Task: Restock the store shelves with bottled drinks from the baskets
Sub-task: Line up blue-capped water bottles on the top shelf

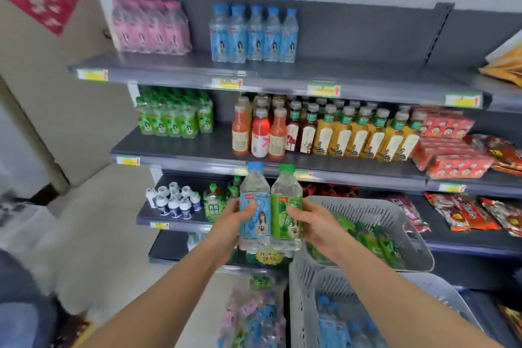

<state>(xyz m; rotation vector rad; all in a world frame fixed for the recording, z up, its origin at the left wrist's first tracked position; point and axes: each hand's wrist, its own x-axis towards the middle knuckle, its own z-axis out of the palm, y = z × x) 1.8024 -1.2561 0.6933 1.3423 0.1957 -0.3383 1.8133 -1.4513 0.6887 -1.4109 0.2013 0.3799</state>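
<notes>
Left hand (234,220) grips blue bottle (254,186) beside green bottle (285,189).

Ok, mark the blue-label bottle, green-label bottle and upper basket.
blue-label bottle (258,223): head view, on its label.
green-label bottle (281,220): head view, on its label.
upper basket (367,212): head view, on its far wall.

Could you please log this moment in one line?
left hand: holds blue bottle | right hand: holds green bottle | both upright, unshelved
</notes>
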